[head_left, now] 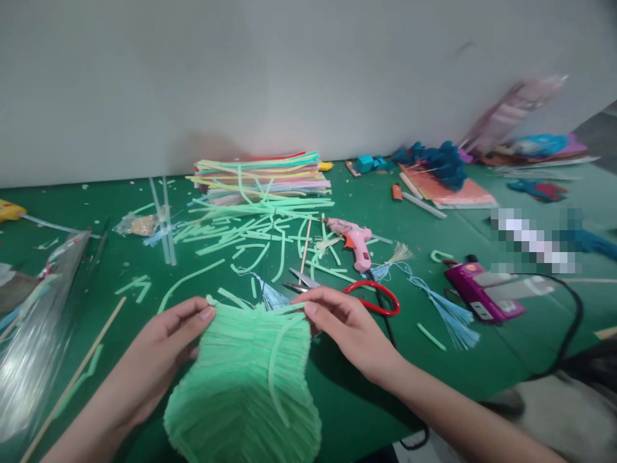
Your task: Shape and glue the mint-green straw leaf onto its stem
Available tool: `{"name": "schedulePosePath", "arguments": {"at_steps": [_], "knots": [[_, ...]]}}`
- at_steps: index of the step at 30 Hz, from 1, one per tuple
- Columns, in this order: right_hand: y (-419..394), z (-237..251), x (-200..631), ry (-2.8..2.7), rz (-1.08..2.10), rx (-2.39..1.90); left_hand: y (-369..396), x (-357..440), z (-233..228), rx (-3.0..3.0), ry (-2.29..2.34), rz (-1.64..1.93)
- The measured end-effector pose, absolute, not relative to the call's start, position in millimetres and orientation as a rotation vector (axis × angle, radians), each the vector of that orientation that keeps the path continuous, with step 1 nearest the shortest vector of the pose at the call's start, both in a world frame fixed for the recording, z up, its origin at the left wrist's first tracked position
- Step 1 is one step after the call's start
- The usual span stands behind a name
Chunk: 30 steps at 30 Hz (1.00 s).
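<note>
Both my hands hold a light green bundle of pipe cleaners (pixel 245 386) shaped like a ribbed leaf, just above the green table (pixel 482 360). My left hand (pixel 164 347) grips its upper left edge with fingers curled over the top. On the other side, my right hand (pixel 347 325) pinches the upper right corner between thumb and fingers. One loose green strand curves down over the bundle's front.
Red-handled scissors (pixel 371 296) lie just beyond my right hand, next to a pink glue gun (pixel 357 244). Cut green strips (pixel 250 231) and a stack of coloured strips (pixel 263 173) lie behind. A purple device (pixel 482 292) with a black cable, blue tassels (pixel 453 318), a wooden stick (pixel 72 379) and plastic packaging (pixel 33 328) surround the spot.
</note>
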State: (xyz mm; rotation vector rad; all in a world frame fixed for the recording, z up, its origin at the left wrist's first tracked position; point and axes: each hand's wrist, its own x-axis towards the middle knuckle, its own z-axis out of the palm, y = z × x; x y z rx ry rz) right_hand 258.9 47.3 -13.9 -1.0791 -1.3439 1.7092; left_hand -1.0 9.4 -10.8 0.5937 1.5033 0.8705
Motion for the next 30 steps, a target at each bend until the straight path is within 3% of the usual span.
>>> {"name": "schedulePosePath", "arguments": {"at_steps": [12, 22, 30], "knots": [[45.1, -37.3, 259.8, -1.312, 1.764, -1.015, 5.6, 17.3, -22.2, 0.418, 1.412, 1.063], [43.8, -35.4, 255.5, -1.270, 1.777, -1.029, 6.9, 31.3, -11.2, 0.474, 1.458, 0.800], [48.8, -32.3, 253.3, -1.330, 1.798, -1.090, 3.3, 31.6, -12.7, 0.531, 1.479, 0.861]]}}
